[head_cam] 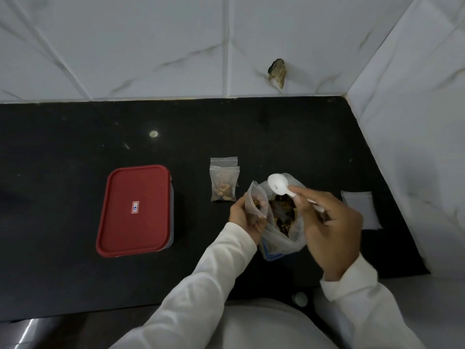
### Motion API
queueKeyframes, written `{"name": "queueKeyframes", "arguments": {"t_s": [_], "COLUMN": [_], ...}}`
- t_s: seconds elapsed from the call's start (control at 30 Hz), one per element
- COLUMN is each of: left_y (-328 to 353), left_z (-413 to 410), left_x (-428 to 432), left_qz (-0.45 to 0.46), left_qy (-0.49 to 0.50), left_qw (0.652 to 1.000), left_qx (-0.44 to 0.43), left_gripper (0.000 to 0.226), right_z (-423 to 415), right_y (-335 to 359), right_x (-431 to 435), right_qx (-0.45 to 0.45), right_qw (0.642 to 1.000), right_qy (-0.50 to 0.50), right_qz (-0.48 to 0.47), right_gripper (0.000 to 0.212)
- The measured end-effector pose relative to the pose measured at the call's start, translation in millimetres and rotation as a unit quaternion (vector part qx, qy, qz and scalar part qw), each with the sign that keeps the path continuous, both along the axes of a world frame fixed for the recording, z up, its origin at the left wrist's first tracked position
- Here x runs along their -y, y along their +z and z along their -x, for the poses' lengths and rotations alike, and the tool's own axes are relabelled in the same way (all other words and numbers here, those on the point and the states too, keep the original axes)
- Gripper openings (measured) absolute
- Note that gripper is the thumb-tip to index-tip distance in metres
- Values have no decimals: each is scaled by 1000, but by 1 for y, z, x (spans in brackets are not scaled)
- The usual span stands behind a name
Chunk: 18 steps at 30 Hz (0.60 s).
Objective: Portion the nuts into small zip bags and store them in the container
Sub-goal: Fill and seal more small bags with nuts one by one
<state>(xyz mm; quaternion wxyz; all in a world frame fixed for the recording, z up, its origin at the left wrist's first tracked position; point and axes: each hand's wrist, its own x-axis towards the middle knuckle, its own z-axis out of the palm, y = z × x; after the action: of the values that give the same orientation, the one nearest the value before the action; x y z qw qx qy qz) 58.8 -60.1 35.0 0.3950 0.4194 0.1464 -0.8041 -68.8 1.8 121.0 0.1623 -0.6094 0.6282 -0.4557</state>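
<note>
My left hand (245,217) grips a small clear zip bag (256,200) held upright with its mouth open and a few nuts inside. My right hand (327,222) pinches the handle of a white plastic spoon (276,183), whose bowl hovers above the large open bag of mixed nuts (283,222) standing on the counter between my hands. Two filled small zip bags (224,181) lie overlapping on the counter beyond my left hand. The container (134,210), with its red lid on, sits to the left.
Empty flat zip bags (361,209) lie on the black counter (63,147) right of my right hand. White tiled walls close off the back and right side; the back wall (176,46) has a chipped spot (276,71). The counter's front edge runs below my forearms.
</note>
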Motion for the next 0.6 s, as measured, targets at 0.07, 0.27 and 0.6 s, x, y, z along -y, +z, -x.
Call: {"name": "queueKeyframes", "arguments": {"t_s": [0.07, 0.27, 0.6], "left_y": [-2, -17, -29], "left_z": [-1, -5, -1], "left_x": [0, -5, -11], "left_qz": [-9, 11, 5], "left_qy": [9, -13, 0], "left_qw": [1000, 1000, 1000], "left_qx": [-12, -25, 23], "left_gripper": [24, 35, 34], "right_z": [13, 56, 52], "right_y": [0, -40, -72], "right_x": [5, 8, 21], "right_qx": [38, -39, -133], "right_qw": [998, 990, 972], "right_qy": [-33, -58, 55], "right_qz": [-34, -123, -188], "right_gripper": [18, 10, 14]}}
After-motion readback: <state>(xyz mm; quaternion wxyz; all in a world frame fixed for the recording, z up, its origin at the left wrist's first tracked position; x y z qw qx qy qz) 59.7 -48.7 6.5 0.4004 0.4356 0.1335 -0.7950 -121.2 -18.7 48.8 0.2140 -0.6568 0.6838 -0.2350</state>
